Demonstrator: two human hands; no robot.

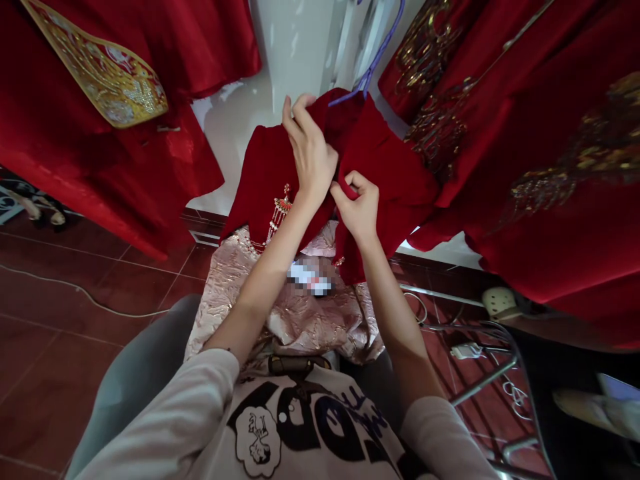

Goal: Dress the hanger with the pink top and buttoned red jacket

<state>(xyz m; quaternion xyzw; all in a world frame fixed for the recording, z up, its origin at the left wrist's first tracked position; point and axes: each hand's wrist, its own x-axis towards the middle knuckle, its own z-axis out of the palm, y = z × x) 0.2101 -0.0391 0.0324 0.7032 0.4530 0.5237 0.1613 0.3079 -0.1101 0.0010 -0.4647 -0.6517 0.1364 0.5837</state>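
Observation:
A dark red velvet garment (pixel 400 173) hangs in front of me on a purple hanger (pixel 367 80), its front parted in the middle. My left hand (pixel 313 150) lies over the upper part of one front panel, fingers apart and lightly bent upward; its thumb side is at the opening. Just below and to the right, my right hand (pixel 359 207) pinches the edge of the other panel between thumb and fingers. A beaded tassel ornament (pixel 279 212) dangles on the panel beside my left wrist. Pink, crinkled brocade cloth (pixel 215 293) spreads below the red garment, over my lap.
Red embroidered garments hang on the left (pixel 210 40) and right (pixel 540 220). A metal-framed chair (pixel 520 360) stands at the lower right, near a pale clog (pixel 500 303) and a white plug (pixel 466 350). A cable (pixel 100 300) crosses the tiled floor (pixel 60 373).

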